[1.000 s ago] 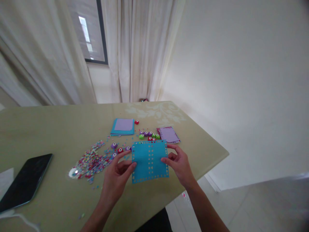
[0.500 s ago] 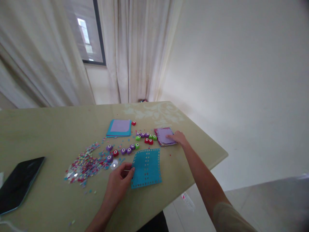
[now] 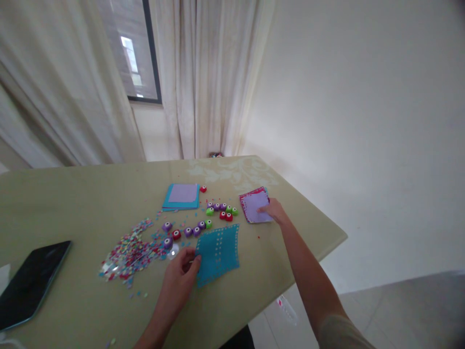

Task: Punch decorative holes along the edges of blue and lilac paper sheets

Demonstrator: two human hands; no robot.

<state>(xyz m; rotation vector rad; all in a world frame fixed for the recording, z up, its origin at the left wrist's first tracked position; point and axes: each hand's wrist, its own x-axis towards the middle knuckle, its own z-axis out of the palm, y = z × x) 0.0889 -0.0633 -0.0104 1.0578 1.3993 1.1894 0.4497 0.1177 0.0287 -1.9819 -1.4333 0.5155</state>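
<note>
My left hand (image 3: 180,272) pinches the left edge of a blue sheet of paper (image 3: 218,254) between thumb and fingers. Rows of small punched holes run along the sheet's edges and down its middle. Over to the right, my right hand (image 3: 273,210) grips the right side of a stack of punched paper (image 3: 250,203), thumb on top. A lilac sheet is uppermost, with red edges fanned out behind it. Between the hands and beyond the blue sheet stand several small craft punches (image 3: 220,207) in purple, green and red.
Left of the punches lies a heap of coloured paper confetti (image 3: 131,252). Plain lilac and blue sheets (image 3: 182,193) are stacked farther back beside a red punch (image 3: 203,189). A black tablet (image 3: 32,283) rests at the left. The table's right edge (image 3: 319,257) runs under my right forearm.
The stack under my right hand has turned and its sheets have fanned, showing more red at the back. The blue sheet in my left hand is tilted more. The view has shifted slightly.
</note>
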